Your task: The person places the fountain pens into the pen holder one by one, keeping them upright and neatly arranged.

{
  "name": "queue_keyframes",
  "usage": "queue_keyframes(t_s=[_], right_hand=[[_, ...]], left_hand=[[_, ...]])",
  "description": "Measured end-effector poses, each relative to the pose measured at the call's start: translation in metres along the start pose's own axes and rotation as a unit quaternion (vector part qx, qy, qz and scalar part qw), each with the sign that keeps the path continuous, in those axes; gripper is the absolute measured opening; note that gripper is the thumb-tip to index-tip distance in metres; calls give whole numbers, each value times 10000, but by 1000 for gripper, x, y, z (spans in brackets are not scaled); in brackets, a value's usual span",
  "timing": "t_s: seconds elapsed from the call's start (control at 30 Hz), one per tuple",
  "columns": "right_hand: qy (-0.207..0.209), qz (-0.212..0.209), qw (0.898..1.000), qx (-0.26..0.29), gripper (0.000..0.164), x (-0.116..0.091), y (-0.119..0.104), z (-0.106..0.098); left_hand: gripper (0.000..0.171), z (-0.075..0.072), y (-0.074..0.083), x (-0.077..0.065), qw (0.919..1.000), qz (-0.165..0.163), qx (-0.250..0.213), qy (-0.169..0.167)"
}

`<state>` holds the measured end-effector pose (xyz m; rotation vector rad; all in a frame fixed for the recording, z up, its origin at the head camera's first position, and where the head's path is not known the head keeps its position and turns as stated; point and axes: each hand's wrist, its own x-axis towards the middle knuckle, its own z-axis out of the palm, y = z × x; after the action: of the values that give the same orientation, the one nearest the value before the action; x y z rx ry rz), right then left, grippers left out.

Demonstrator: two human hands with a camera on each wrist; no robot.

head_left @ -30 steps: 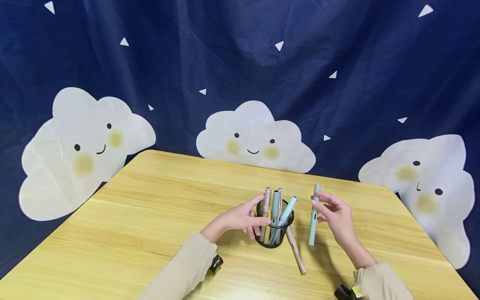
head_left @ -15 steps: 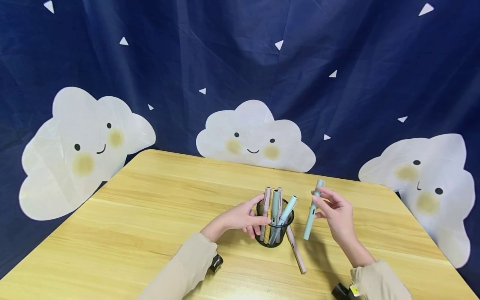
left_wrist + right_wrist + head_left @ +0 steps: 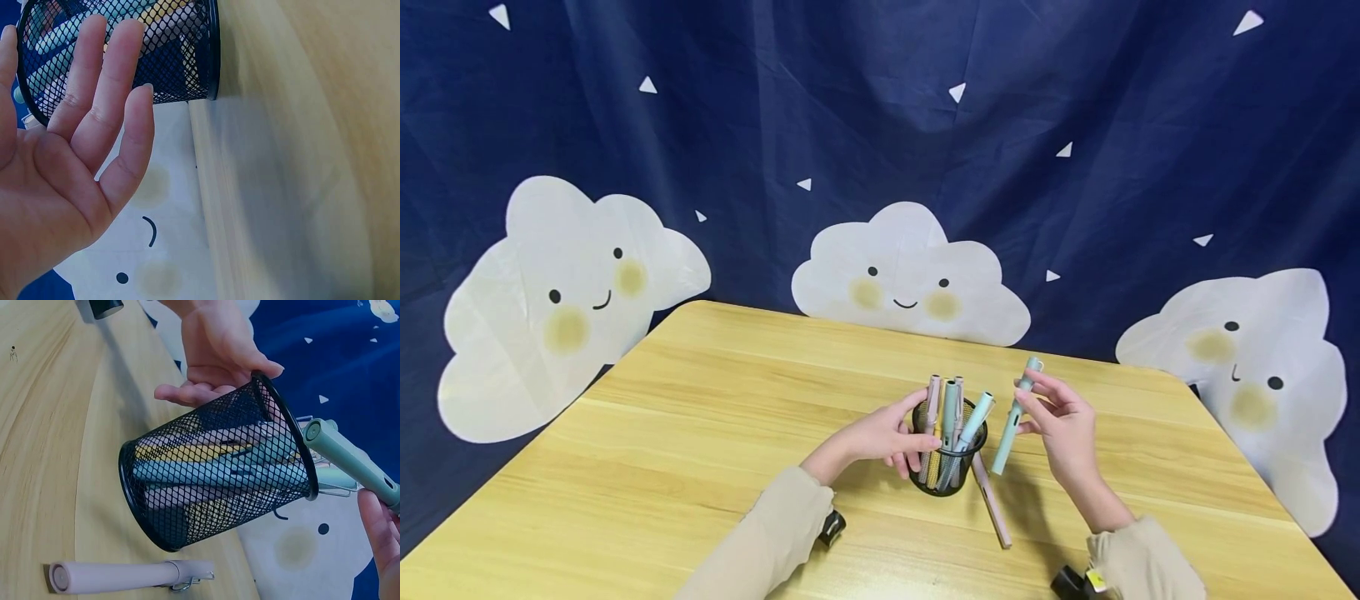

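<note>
My left hand (image 3: 880, 435) holds a black mesh pen holder (image 3: 943, 479) by its left side, with thumb and index finger spread around the rim. In the left wrist view, other fingers (image 3: 112, 87) lie along the mesh wall. Several pens stand in the holder, among them a light blue pen (image 3: 977, 417) leaning right and a pale pink pen (image 3: 933, 402). Right of the holder, my right hand (image 3: 1067, 429) pinches a mint green pen (image 3: 1009, 433) near its upper end. This pen tilts, its lower end above the table and, in the right wrist view, close to the rim (image 3: 294, 431).
A pale pink pen (image 3: 992, 504) lies on the wooden table (image 3: 737, 417), just right of the holder's base. Behind the table hangs a dark blue curtain (image 3: 865, 100) with white smiling clouds. Both wrists wear black cameras (image 3: 832, 527).
My right hand has moved a little left with the mint green pen, whose lower end has swung left toward the holder and risen slightly. My left hand and the holder stay in place.
</note>
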<state>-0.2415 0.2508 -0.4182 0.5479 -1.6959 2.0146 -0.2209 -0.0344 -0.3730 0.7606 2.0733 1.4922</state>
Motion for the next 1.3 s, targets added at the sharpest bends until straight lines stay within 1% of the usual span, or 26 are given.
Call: queue_keyframes(t_s=[0.07,0.1,0.13,0.17,0.27,0.3,0.33,0.4,0.5,0.53,0.6,0.63,0.77,0.93,1.3], right_hand=[[-29,-63,10000,16,38,0,-2,3],[-54,-84,9998,186,37,0,-8,8],[8,-97,9999,25,39,2,3,2],[-4,-103,9997,206,38,2,-4,7],[5,-156,9995,289,37,2,-6,11],[6,-153,9990,424,36,1,-12,16],[49,-171,9994,283,37,1,-6,13],[75,-176,9991,371,36,1,-4,14],[258,-96,9991,310,37,0,1,15],[326,-77,9993,171,38,1,8,12],[462,28,9989,122,38,0,11,13],[553,48,9985,-45,39,0,17,11],[687,83,9976,-32,39,0,18,14],[765,11,9971,36,40,1,17,18],[786,-165,9966,201,41,2,20,20]], left_hand=[[79,0,0,0,10000,10,-6,-1],[78,0,0,0,10000,13,-11,-2],[78,0,0,0,10000,15,-21,-3],[78,0,0,0,10000,15,-27,-1],[79,0,1,0,10000,4,-51,4],[79,0,1,0,10000,-3,-55,6],[79,1,1,0,10000,-11,-53,9],[80,1,1,-1,10000,-31,-36,13],[81,1,1,-1,10000,-56,-18,19],[81,1,1,-1,10000,-61,-10,20],[81,1,1,-1,10000,-67,-7,28],[81,1,0,0,10000,-70,-9,29],[81,1,0,0,10000,-82,1,43],[82,1,0,-1,9999,-101,-3,45],[80,1,2,-1,10000,-46,-4,24]])
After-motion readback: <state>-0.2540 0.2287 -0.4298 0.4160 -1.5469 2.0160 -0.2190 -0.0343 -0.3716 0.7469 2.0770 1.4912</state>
